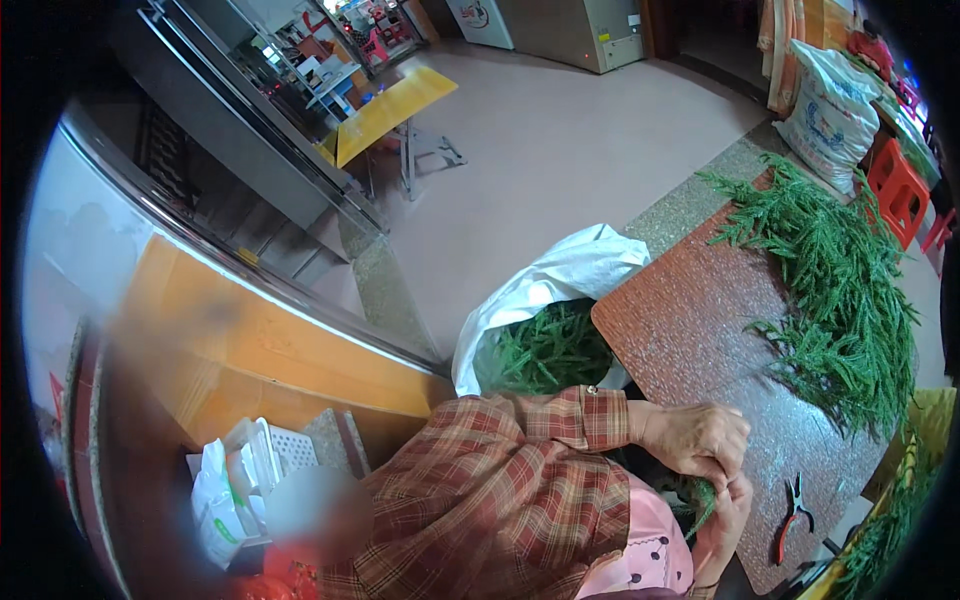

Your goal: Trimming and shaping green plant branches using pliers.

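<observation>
My left hand (697,438), at the end of a plaid sleeve, is closed with its fingers bent downward. It meets my right hand (728,515) just above the pink, dotted cloth on my lap. Between them is a green needle-leaved sprig (704,508), which looks like artificial pine; the fingers cover its upper end. Both hands appear to pinch it, though the exact contact is hidden. On the speckled reddish-brown table (690,310) beside them lie pliers (793,520) with red and black handles. A large heap of green sprigs (840,290) covers the table's far side.
A white sack (550,270) holding more green sprigs stands against the table's left corner. Further greenery (885,540) lies at the lower right. Beyond the table are a full white bag (830,115) and a red plastic stool (898,190). A yellow folding table (395,112) stands farther off.
</observation>
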Demonstrator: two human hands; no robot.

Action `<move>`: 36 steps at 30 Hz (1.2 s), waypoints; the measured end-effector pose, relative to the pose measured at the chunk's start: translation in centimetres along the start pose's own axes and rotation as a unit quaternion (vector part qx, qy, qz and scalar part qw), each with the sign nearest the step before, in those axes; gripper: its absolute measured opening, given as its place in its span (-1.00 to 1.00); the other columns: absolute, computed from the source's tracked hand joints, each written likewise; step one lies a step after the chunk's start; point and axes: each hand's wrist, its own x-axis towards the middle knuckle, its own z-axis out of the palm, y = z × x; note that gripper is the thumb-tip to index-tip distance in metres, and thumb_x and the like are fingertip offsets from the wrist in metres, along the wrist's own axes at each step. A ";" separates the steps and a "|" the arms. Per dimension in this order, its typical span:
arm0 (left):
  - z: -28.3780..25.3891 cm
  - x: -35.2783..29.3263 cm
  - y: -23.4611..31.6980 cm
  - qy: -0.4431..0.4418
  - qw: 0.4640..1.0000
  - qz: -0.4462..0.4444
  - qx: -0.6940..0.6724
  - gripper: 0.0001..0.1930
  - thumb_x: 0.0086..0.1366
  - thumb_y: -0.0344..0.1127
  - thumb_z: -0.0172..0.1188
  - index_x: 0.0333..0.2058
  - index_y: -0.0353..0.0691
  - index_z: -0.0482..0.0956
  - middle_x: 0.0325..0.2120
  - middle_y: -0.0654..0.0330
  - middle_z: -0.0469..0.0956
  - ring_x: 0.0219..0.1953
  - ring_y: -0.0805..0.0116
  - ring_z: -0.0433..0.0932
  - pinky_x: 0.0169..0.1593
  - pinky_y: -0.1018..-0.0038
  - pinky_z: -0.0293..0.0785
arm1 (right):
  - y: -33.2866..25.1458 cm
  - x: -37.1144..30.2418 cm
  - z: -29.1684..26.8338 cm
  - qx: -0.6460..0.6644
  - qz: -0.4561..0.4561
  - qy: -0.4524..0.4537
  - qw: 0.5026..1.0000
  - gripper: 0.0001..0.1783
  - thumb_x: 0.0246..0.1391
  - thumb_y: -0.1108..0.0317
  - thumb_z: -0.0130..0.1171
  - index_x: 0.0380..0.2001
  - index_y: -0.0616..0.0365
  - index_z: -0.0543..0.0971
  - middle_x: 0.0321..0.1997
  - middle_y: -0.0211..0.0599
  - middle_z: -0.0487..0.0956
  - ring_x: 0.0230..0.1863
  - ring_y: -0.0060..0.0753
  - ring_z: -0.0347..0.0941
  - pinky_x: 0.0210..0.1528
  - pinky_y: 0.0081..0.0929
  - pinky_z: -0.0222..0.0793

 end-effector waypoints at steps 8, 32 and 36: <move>1.3 -1.5 -1.1 0.067 0.995 -0.077 0.021 -0.67 0.18 -0.04 0.23 -0.53 -0.18 0.45 -0.56 0.18 0.41 -0.41 0.13 0.42 -0.29 0.25 0.30 | -1.1 0.5 -0.7 -0.193 -0.068 0.058 0.977 -0.86 0.05 0.42 0.27 -0.40 0.28 0.55 -0.37 -0.44 0.51 -0.37 -0.66 0.33 -0.30 -0.67 0.22; 1.2 -0.4 0.2 0.051 0.982 -0.106 -0.147 -0.75 0.17 -0.13 0.29 -0.47 -0.17 0.53 -0.55 0.20 0.46 -0.43 0.19 0.47 -0.29 0.29 0.32 | 0.6 -0.4 -1.5 0.123 0.102 -0.016 0.987 -0.58 -0.01 0.29 0.34 -0.15 0.29 0.46 -0.19 -0.31 0.54 -0.22 -0.53 0.49 -0.15 -0.57 0.40; 1.2 -0.4 0.5 0.045 0.950 -0.245 -0.187 -0.76 0.12 -0.22 0.30 -0.43 -0.28 0.52 -0.49 0.10 0.53 -0.39 0.22 0.54 -0.32 0.34 0.40 | -1.2 1.0 -0.3 0.044 0.075 0.067 0.994 -0.73 -0.01 0.34 0.35 -0.42 0.16 0.43 -0.37 -0.45 0.49 -0.35 -0.65 0.41 -0.24 -0.66 0.32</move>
